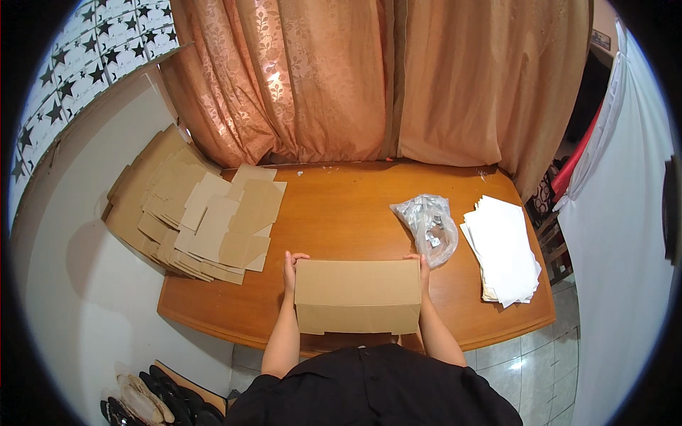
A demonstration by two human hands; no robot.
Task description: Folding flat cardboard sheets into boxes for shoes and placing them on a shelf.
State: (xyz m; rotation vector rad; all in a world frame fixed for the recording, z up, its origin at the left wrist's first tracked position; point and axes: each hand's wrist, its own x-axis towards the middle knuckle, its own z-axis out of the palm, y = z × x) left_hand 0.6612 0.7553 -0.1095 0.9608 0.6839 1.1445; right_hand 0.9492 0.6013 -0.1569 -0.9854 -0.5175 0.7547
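A brown cardboard box (357,284) is held between my two hands at the table's near edge. Its broad top panel faces up, and a front flap (357,319) hangs toward me. My left hand (292,268) grips the box's left side, fingers curled at the far left corner. On the opposite side, my right hand (420,268) holds the far right corner. The undersides of the box and most of both palms are hidden. Just beyond my right hand lies a clear plastic bag (430,226) with small silvery pieces inside.
Flat cardboard blanks (206,220) are piled at the left of the wooden table (334,206), against the wall. A stack of white sheets (501,248) lies at the right. Orange curtains (327,78) hang behind the table. Shoes (163,397) stand at the lower left.
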